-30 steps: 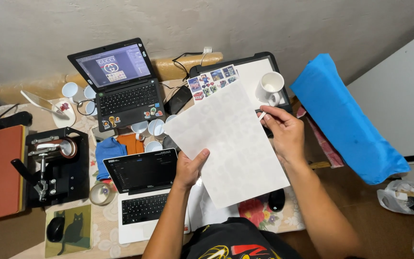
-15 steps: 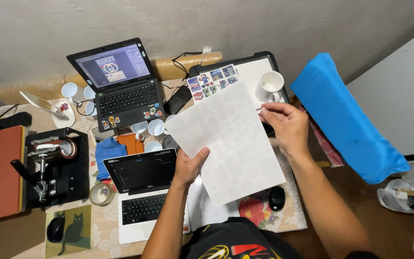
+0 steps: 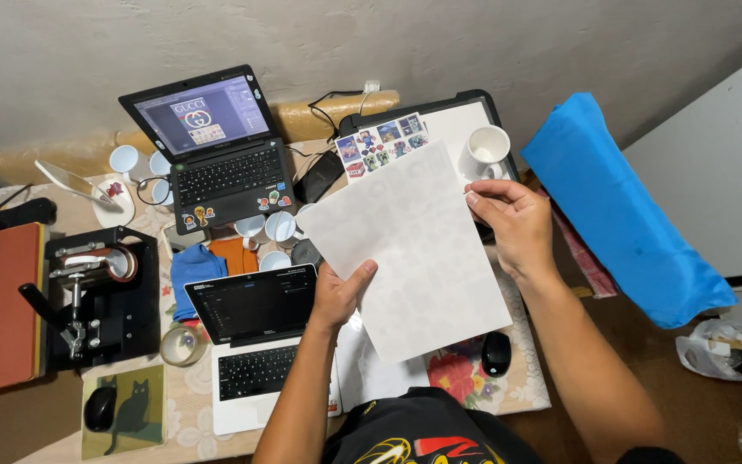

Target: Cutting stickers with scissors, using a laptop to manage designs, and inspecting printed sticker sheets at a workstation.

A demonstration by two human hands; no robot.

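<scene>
Both hands have hardly moved, and the big white sheet of paper (image 3: 410,249) sits at almost the same tilt as before. The left hand (image 3: 339,295) pinches the lower left edge of the sheet, with the thumb on top. The right hand (image 3: 513,225) holds the upper right edge, fingers curled over it. The sheet is up in the air above the middle of the table (image 3: 526,378). Behind its top edge a strip of small colour pictures (image 3: 381,143) peeks out, lying on a flat white tray with a black rim (image 3: 474,107). A white mug (image 3: 487,148) stands on that tray, close to the right hand. Just left of the left hand is a white laptop (image 3: 255,344) with a dark screen. Farther back is a black laptop (image 3: 212,146) with its screen lit, and a few white mugs (image 3: 268,228) stand between the two. A black mouse (image 3: 496,353) lies below the sheet. A black press machine (image 3: 96,296) is far to the left. A long blue bundle (image 3: 620,206) lies off to the right.
</scene>
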